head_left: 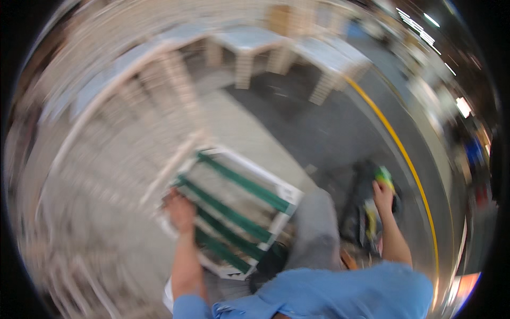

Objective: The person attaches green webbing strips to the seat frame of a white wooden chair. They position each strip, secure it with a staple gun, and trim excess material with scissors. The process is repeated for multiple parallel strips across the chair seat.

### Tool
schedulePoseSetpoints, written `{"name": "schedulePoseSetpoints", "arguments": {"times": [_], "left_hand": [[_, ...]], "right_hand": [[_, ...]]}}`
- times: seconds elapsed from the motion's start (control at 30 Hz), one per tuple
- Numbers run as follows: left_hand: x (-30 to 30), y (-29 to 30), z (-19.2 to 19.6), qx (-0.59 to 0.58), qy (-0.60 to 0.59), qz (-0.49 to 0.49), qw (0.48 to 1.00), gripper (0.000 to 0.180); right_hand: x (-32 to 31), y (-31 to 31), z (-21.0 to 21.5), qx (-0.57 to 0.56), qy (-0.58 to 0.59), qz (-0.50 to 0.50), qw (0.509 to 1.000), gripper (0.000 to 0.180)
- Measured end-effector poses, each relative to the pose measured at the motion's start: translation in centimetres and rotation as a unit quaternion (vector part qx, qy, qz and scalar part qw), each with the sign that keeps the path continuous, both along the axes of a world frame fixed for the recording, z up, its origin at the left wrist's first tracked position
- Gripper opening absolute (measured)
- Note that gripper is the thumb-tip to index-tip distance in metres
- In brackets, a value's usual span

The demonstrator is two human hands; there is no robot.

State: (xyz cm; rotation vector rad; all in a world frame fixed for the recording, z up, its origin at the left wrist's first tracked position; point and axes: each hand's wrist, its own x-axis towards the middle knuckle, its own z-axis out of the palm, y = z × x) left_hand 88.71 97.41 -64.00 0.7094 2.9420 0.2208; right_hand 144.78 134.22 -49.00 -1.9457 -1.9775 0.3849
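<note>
A pale frame point(247, 166) with several dark green straps point(228, 212) across it lies before me, its right corner by my grey-trousered knee. My left hand point(181, 210) rests on its left edge; motion blur smears the fingers, so their closure is unclear. Out to my right, my right hand point(383, 198) is wrapped round a small green-and-yellow object point(383, 176), too blurred to name. That hand is above a dark bag or pile point(357, 204) on the floor, with yellow bits in it.
Pale wooden frames with slats point(122, 122) stand close together on the left. Several pale chairs or stools point(247, 40) with light blue-grey tops line the far side. A yellow line point(396, 135) curves along the grey floor at right, with blurred clutter beyond it.
</note>
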Motion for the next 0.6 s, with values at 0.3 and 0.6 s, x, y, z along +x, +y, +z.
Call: {"name": "schedulePoseSetpoints", "arguments": {"times": [0.3, 0.6], "left_hand": [[1.3, 2.1, 2.7, -0.113, -0.055, 0.039, 0.991, 0.066], [-0.3, 0.2, 1.4, -0.043, -0.1, 0.043, 0.993, 0.066]], "right_hand": [[16.8, -5.5, -1.9, -0.205, -0.174, -0.141, 0.953, 0.037], [10.5, -3.2, -6.5, -0.244, 0.107, -0.111, 0.958, 0.047]]}}
